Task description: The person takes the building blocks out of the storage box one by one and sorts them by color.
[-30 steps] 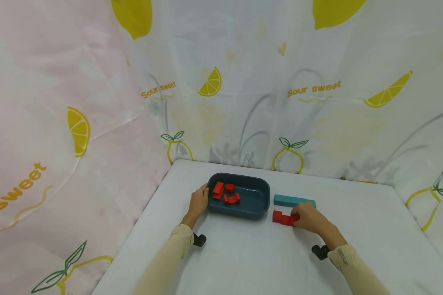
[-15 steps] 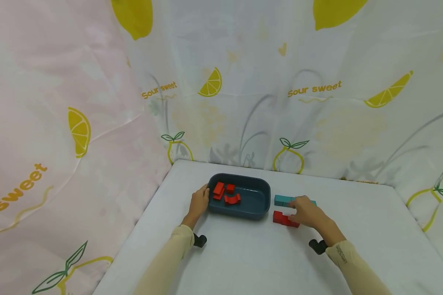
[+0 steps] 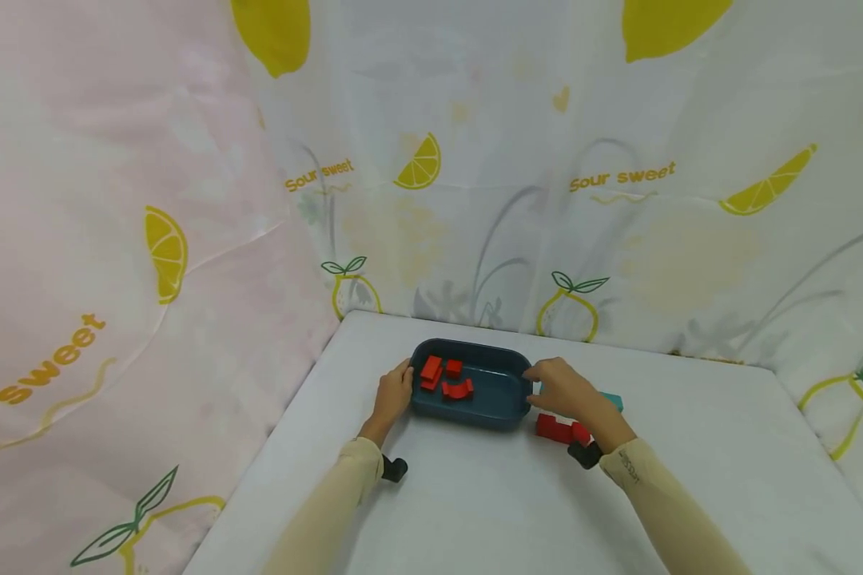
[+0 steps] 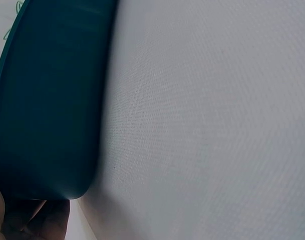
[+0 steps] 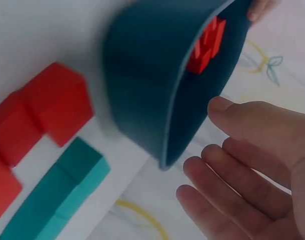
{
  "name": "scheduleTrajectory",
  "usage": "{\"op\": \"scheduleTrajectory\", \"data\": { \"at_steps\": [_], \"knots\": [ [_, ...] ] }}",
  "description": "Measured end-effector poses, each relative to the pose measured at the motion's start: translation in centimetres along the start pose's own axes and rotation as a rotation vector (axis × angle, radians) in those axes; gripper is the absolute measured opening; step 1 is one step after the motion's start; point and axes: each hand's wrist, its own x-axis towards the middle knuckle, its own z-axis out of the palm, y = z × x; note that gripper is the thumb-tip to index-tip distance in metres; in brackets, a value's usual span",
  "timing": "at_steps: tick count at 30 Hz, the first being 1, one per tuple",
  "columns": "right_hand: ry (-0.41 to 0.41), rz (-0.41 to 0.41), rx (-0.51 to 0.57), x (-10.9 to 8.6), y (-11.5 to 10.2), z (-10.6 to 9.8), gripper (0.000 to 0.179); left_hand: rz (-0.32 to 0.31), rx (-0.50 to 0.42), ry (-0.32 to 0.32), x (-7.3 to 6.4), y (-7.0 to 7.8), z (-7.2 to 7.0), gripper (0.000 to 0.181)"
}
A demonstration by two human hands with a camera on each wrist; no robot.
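Note:
A dark blue rectangular tray [image 3: 499, 393] lies on the white table with several red blocks in its left half, among them a small block [image 3: 454, 368] and a curved block [image 3: 458, 390]. My left hand [image 3: 393, 393] holds the tray's left end; the left wrist view shows its fingers [image 4: 50, 220] against the end wall. By the tray's right end is my right hand [image 3: 566, 391], fingers parted and thumb near the rim, with nothing held. Red blocks [image 3: 554, 429] sit in a row below it. Teal blocks [image 5: 67, 192] form another row, partly hidden by that hand in the head view.
The white table [image 3: 475, 503] extends in front of the tray and to the right. A lemon-print cloth [image 3: 460, 224] hangs behind the table and along its left side. A black device [image 3: 585, 455] is strapped at my right wrist, near the red row.
My right hand has left the red row and moved left and up, across the teal row, to the tray's right end. My left hand stays on the tray. The view has shifted slightly.

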Motion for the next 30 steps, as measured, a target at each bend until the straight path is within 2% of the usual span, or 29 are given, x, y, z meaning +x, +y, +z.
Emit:
{"op": "scheduleTrajectory", "data": {
  "at_steps": [9,15,22,30],
  "knots": [
    [-0.042,-0.064,-0.022,4.5,-2.4,0.4,0.036,-0.013,-0.003,-0.011,-0.1,0.0,-0.2,0.031],
    [-0.084,-0.094,-0.012,6.9,-2.9,1.6,0.036,-0.010,0.004,-0.014,-0.2,0.1,-0.1,0.031],
    [-0.125,-0.130,0.009,8.7,-2.9,3.7,0.035,-0.055,0.020,-0.033,-0.2,-0.3,0.3,0.033],
    [-0.157,-0.079,0.021,10.2,-3.0,5.1,0.033,-0.003,0.018,-0.015,0.0,-0.1,0.0,0.030]
  ]
}}
